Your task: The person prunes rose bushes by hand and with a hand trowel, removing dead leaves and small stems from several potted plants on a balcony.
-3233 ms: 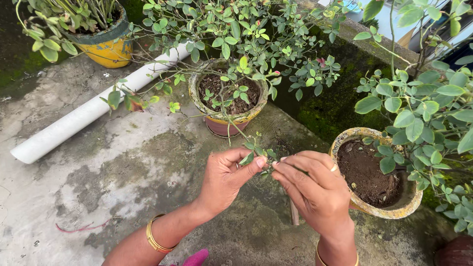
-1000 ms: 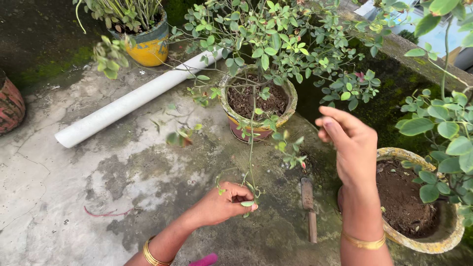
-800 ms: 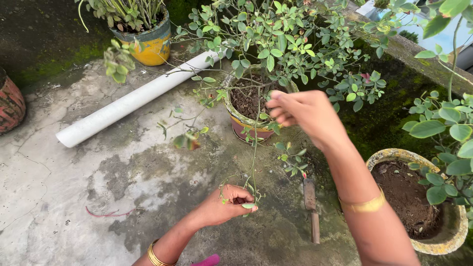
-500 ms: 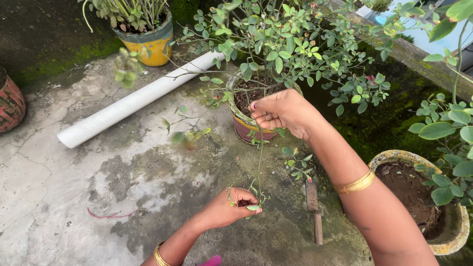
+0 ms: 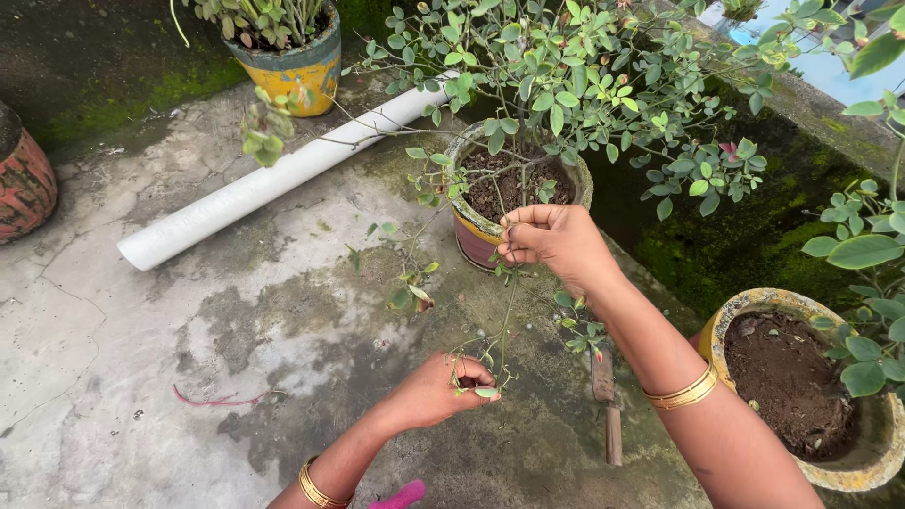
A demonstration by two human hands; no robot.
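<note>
Hands apart on one thin stem [image 5: 506, 311]: left hand [image 5: 443, 388] pinching the leafy tip low and near, right hand [image 5: 556, 243] pinching higher up beside the pink pot [image 5: 476, 240], keeping it taut over the concrete floor [image 5: 189, 320].

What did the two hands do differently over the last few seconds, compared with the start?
At first both hands pinched the leafy tip of a thin stem together. The right hand let go, rose, and now pinches the same stem higher up, near the rim of the middle pot. The left hand kept its grip on the tip and drew it down towards the floor. Pots, the white pipe and the trowel stayed put.
</note>
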